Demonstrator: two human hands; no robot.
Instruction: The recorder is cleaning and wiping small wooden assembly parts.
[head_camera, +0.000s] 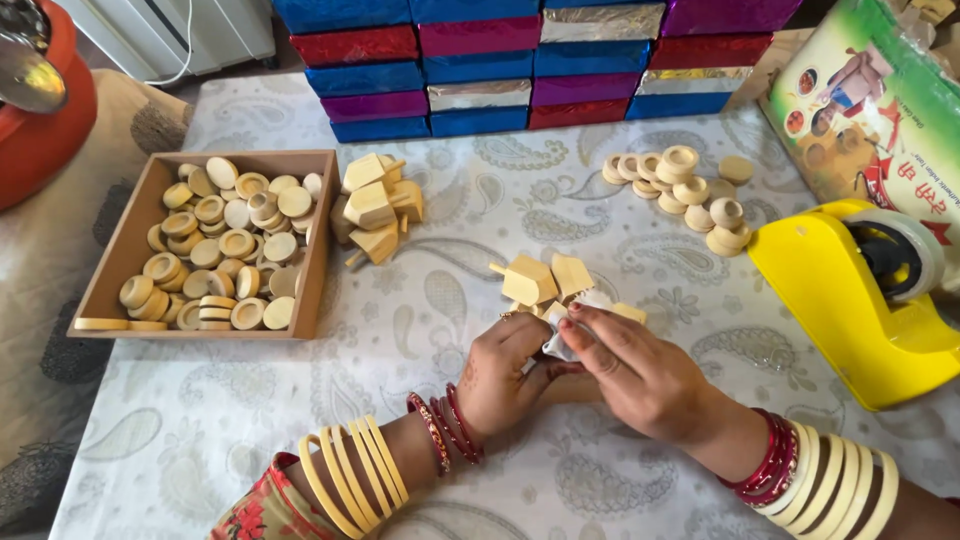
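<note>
So the worktop (420, 240) is covered in a pale cloth with a grey paisley print, and along the back edge there's a wall of foil-wrapped boxes (520, 70) stacked in blue, red, purple and silver. Down near the front middle, the person's left hand (505, 375) and right hand (640, 370) are bunched up together over a small white scrap of paper or cloth (562, 345); both grips are closed on it, fingers of the right one pressing down on top, the left pinching from the side. Touching that bundle, just behind the fingertips, sit a few pale wooden spinning-top pieces (540, 280) with little pegs. Both wrists carry stacks of yellow and red bangles. Off to the left there's a shallow wooden tray (130, 235) full of small round wooden discs (225, 245), and right beside its far corner a loose heap of more wooden tops (375, 205). Further back on the right is a scatter of wooden rings (690, 190). A chunky yellow tape dispenser (850, 300) sits at the right edge, near the right hand but not touching, with a green printed package (880, 110) behind it.
</note>
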